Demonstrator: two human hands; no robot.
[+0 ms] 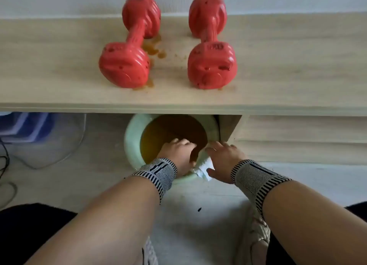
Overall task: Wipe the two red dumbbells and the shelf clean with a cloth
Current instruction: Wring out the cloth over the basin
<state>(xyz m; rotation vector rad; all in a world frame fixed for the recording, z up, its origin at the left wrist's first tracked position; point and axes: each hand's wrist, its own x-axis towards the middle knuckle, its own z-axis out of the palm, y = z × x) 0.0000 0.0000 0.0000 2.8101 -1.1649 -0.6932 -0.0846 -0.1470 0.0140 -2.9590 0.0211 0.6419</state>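
Two red dumbbells lie side by side on the light wooden shelf point(59, 70), the left dumbbell point(129, 46) angled, the right dumbbell point(210, 44) pointing away from me. Brown stains point(153, 50) spot the shelf between and under them. Below the shelf's front edge stands a pale green basin point(131, 143) of brownish water. My left hand point(176, 153) reaches into the basin, fingers curled down at the water. My right hand point(222, 159) grips a white cloth point(204, 165) over the basin's near rim. Both hands touch the cloth.
The shelf's front edge point(178, 107) overhangs the far half of the basin. A wooden side panel point(230, 127) stands right of the basin. Cables point(6, 159) and a blue crate point(23, 125) lie at the left on the floor. My shoes point(258, 235) and knees are near.
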